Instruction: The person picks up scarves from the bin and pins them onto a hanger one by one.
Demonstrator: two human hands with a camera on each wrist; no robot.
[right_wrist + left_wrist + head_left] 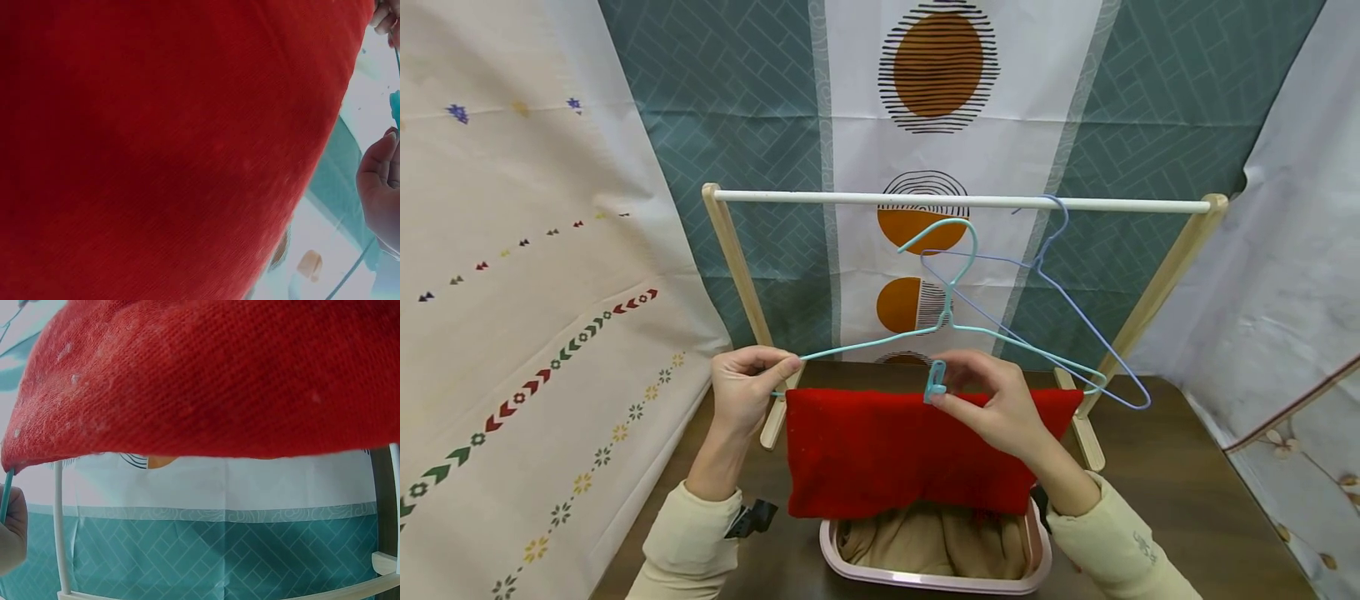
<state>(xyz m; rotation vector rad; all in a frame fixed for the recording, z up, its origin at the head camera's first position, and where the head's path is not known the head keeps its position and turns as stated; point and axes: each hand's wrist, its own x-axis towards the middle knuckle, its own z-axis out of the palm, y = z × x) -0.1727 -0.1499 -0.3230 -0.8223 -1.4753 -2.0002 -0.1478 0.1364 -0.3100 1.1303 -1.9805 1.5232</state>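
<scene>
My left hand [745, 385] pinches the left end of a mint-green clothes hanger [880, 340]. Draped over its lower bar hangs a red knit cloth [910, 450], which fills much of both wrist views. Between the thumb and fingers of my right hand [992, 400] is a teal clothespin [935, 382], held upright at the cloth's top edge near the middle. At the left edge of the left wrist view, the left hand [12, 531] shows beside the hanger bar [7, 494]. The right wrist view has the clothespin [395, 107] at its right edge.
Behind the hanger stands a wooden rack with a white rail [820, 197]. A periwinkle hanger [1082, 312] hangs from that rail at the right. Below the cloth, a pink basin [936, 583] holds brown fabric [917, 546] on the dark table [1180, 500]. Patterned curtains surround the table.
</scene>
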